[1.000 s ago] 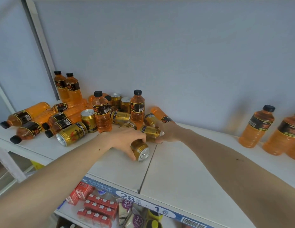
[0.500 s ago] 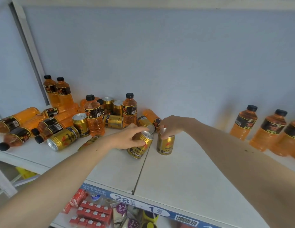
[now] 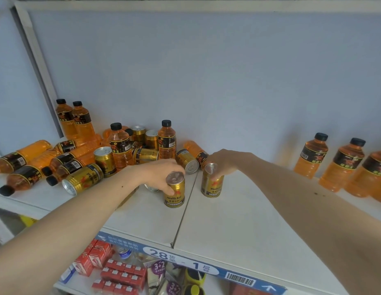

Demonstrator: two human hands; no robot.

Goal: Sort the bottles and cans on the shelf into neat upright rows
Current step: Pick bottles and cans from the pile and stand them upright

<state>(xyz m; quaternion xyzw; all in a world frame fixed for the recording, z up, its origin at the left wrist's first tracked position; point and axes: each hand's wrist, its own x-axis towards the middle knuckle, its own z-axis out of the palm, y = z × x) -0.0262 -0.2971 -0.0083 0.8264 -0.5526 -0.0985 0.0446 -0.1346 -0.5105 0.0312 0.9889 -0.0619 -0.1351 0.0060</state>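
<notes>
Two gold cans have been brought upright within the last second. The can under the left hand (image 3: 162, 172) lay on its side a second ago and was tilted half a second ago; now this left can (image 3: 174, 193) is stood on its base on the shelf (image 3: 238, 226), long axis vertical, pull-tab end up, with the fingers curled round its rim. The right can (image 3: 212, 184) is likewise upright, gripped at the top by the right hand (image 3: 225, 161). The two are set near each other across the shelf seam, so the start of a row is judged to be made. Behind them, the pile is unsorted: a fallen can (image 3: 82, 180) lies with its long axis horizontal, end toward the shelf edge, beside toppled orange bottles (image 3: 23, 177). Three upright bottles (image 3: 311, 156) are stood at the right.
</notes>
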